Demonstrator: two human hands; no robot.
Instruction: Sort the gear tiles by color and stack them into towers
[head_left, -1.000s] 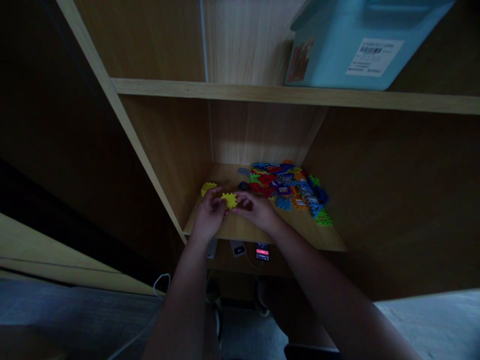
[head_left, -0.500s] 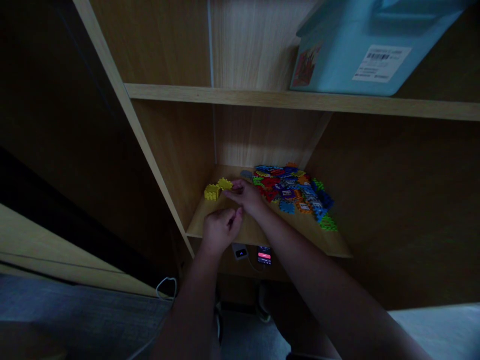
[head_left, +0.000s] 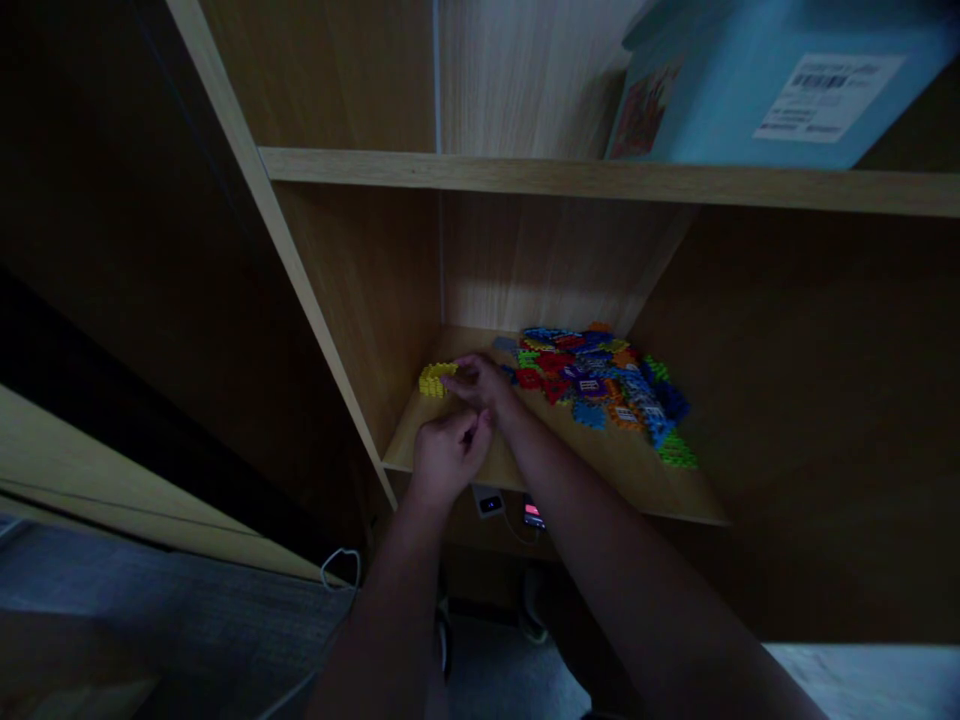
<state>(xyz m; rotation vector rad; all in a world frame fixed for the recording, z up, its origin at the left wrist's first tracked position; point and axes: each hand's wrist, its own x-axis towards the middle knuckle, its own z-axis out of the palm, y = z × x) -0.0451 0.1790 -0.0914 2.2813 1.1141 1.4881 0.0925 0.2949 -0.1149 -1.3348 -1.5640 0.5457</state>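
Observation:
At the left of the wooden shelf (head_left: 510, 450) stands a short stack of yellow interlocking plastic tiles (head_left: 433, 386) with notched edges. My right hand (head_left: 484, 385) reaches to the top of this stack, its thumb and fingers closed on the edge of a yellow tile (head_left: 445, 369) there. Just nearer to me, my left hand (head_left: 452, 452) is curled closed in front of the stack, apart from it. What its fingers hold, if anything, is hidden. To the right lies a loose heap of mixed-colour tiles (head_left: 555, 362) in red, blue, orange, purple and green.
A light-blue plastic box (head_left: 720, 110) with a white label stands on the upper shelf (head_left: 510, 175). Side walls bound the compartment. Below the shelf edge are a small device with a display (head_left: 489, 503), a lit phone (head_left: 533, 513) and a cable (head_left: 324, 570).
My right hand has brought the yellow tile left and down onto the stack; it was held to the right of it before. My left hand stays closed. The view has shifted slightly.

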